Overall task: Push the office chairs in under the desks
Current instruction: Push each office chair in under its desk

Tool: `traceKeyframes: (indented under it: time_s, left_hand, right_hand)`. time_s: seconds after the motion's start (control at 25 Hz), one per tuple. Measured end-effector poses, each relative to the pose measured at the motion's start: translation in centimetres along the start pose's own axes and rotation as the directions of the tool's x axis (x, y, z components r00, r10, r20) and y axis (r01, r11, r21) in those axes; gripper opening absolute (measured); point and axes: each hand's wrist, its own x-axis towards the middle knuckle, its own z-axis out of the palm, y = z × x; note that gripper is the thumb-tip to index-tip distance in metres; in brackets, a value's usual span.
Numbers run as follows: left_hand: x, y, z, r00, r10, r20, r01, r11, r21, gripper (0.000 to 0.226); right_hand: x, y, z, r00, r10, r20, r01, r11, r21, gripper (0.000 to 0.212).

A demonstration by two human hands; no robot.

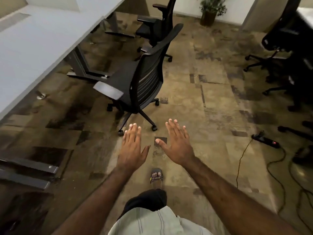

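Grey shirt hem (157, 221) and a sandalled foot (156, 177) nearest, mid-stride on the carpet. Both arms out ahead, probably readying a push: left hand (133, 146) and right hand (177, 143) flat, palms down, fingers spread, touching nothing. Nearest office chair (140, 82) stood just beyond, clear of the white desk (33, 48), backrest toward the hands. A second chair (155, 26) beyond, also out.
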Motion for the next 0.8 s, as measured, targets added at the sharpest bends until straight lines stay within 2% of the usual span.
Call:
traceKeyframes:
  time_s: [0.16,0.32,0.6,0.8]
  left_hand:
    - [9.5,1.6,1.3,0.997,0.077,-0.013,-0.078,0.996,-0.052,0.088]
    - [18.3,3.1,1.7,0.996,0.077,-0.045,-0.083,0.989,-0.127,0.090]
    - [28.7,6.7,2.1,0.986,0.139,-0.091,-0.157,0.960,-0.233,0.089]
    - [34.4,10.0,2.4,0.981,0.149,-0.124,-0.175,0.954,-0.245,0.089]
  right_hand:
    - [6.6,4.1,-1.7,0.998,0.059,-0.034,-0.058,0.998,0.021,0.092]
    - [12.8,7.7,-3.7,0.992,0.118,-0.034,-0.117,0.993,0.015,0.092]
    - [19.8,13.5,-6.4,0.982,0.187,-0.021,-0.186,0.982,0.040,0.091]
    - [25.1,17.4,-8.5,0.987,0.156,-0.046,-0.153,0.986,0.058,0.096]
